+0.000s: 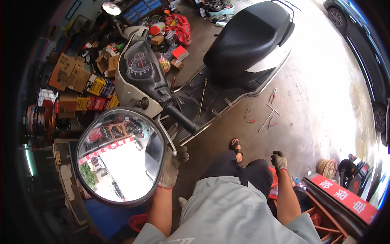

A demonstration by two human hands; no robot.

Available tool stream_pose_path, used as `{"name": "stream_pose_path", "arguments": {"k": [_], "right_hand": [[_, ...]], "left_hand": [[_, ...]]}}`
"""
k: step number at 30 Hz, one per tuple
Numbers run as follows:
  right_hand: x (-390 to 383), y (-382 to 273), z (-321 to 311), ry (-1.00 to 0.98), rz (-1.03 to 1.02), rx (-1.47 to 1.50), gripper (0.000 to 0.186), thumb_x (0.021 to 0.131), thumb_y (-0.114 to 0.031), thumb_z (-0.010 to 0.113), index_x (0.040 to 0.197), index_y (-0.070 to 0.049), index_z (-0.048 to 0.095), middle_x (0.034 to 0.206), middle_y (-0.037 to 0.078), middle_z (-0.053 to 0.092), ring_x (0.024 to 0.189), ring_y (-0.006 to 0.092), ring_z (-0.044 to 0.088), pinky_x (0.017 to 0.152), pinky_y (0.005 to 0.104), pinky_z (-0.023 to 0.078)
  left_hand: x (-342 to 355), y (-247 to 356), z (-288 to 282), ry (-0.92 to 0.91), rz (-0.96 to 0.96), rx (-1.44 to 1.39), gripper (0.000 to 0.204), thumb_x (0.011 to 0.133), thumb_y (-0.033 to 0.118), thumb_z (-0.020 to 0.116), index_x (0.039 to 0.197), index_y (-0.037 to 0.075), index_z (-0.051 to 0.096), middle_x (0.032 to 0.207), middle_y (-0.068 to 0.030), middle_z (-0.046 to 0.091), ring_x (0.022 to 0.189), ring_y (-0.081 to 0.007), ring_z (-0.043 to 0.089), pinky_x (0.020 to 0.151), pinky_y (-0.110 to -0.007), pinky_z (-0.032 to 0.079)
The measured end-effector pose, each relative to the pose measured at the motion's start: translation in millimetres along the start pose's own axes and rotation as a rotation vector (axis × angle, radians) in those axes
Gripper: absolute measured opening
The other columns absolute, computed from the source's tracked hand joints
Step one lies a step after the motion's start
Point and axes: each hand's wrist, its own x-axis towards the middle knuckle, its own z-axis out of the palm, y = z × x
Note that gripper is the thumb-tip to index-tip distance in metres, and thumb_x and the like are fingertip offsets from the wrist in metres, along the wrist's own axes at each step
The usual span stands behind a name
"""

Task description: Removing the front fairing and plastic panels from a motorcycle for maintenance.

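My left hand (172, 164), in a grimy glove, is beside the brake lever (166, 130) and partly behind the round mirror (91, 154); its fingertips show past the lever, but I cannot tell what they hold. Out to the right, my right hand (279, 160), also gloved, has curled fingers; anything inside is hidden. The white scooter (266, 61) stands before me with its black seat (243, 34), handlebar grip (183, 118) and dashboard (138, 65). A yellow-handled screwdriver (203, 95) lies on its footboard.
Pliers (272, 95), a T-handle wrench (265, 121) and small parts lie on the concrete floor. Cardboard boxes (73, 73) and red goods (178, 26) crowd the left. A dark car (341, 24) stands at right. A red sign (337, 193) and a spool (327, 168) lie lower right.
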Motion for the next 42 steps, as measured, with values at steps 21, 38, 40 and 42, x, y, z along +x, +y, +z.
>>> {"name": "stream_pose_path", "arguments": {"k": [21, 38, 40, 42], "right_hand": [[91.1, -143.8, 54.2, -0.544, -0.241, -0.460, 0.029, 0.087, -0.017, 0.057, 0.110, 0.000, 0.065, 0.087, 0.010, 0.068, 0.067, 0.0170, 0.062, 0.061, 0.0281, 0.049], [157.5, -162.0, 2.9, -0.578, -0.091, -0.452, 0.030, 0.086, -0.013, 0.051, 0.110, 0.001, 0.065, 0.086, 0.012, 0.068, 0.067, 0.0168, 0.062, 0.062, 0.0281, 0.050], [157.7, -161.0, 9.5, -0.594, -0.099, -0.470, 0.030, 0.086, -0.012, 0.051, 0.110, 0.001, 0.064, 0.086, 0.011, 0.068, 0.067, 0.0168, 0.062, 0.062, 0.0281, 0.050], [159.2, -157.5, 17.6, -0.590, -0.097, -0.509, 0.030, 0.085, -0.011, 0.051, 0.110, 0.001, 0.064, 0.087, 0.011, 0.068, 0.066, 0.0174, 0.061, 0.062, 0.0285, 0.050]], "left_hand": [[-21.1, 18.5, 63.3, 0.710, 0.144, 0.570, 0.039, 0.098, 0.027, 0.053, 0.127, 0.000, 0.050, 0.105, -0.0086, 0.059, 0.094, -0.0152, 0.060, 0.078, -0.029, 0.050], [2.4, 5.9, -33.8, 1.052, 0.400, 0.970, 0.029, 0.095, 0.026, 0.046, 0.104, 0.002, 0.060, 0.075, -0.0048, 0.052, 0.064, -0.0114, 0.049, 0.059, -0.027, 0.040], [3.6, 25.6, -71.0, 1.066, 0.479, 0.882, 0.029, 0.098, 0.022, 0.045, 0.110, 0.001, 0.060, 0.080, -0.0047, 0.056, 0.071, -0.0133, 0.054, 0.067, -0.027, 0.046], [13.7, 40.6, -88.8, 1.042, 0.550, 0.598, 0.028, 0.098, 0.020, 0.045, 0.113, 0.001, 0.059, 0.083, -0.0046, 0.058, 0.072, -0.0140, 0.055, 0.069, -0.027, 0.048]]}}
